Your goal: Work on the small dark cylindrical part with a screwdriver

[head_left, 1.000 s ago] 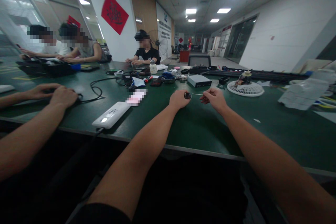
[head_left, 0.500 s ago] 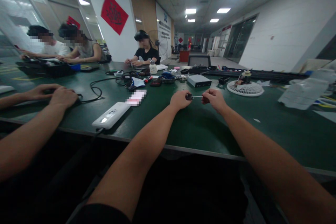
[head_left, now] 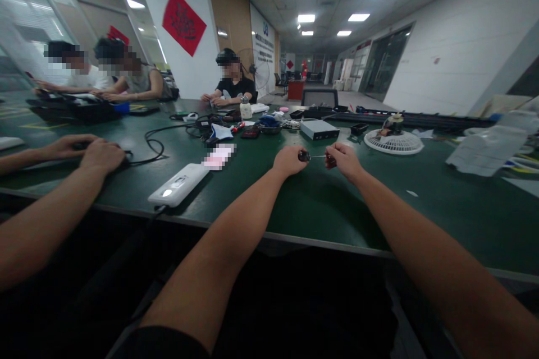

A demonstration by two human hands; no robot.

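Observation:
My left hand (head_left: 289,161) is closed around a small dark object (head_left: 304,155) whose rounded end shows past the fingers; most of it is hidden in the palm. From the other side, my right hand (head_left: 344,160) grips a screwdriver (head_left: 319,156). Its thin metal shaft points left and reaches the dark object. Part of a dark reddish handle peeks out below the right fingers. Both hands are just above the green table (head_left: 320,202).
A white power-bank-like device (head_left: 179,185) with a cable lies left. Beyond my hands are a grey metal box (head_left: 319,129), a white fan grille (head_left: 393,142) and cluttered parts. A neighbour's hands (head_left: 99,154) work at far left; several people sit across.
My right fingers have turned slightly around the screwdriver, and more of its handle now shows. My left hand stays nearly in place.

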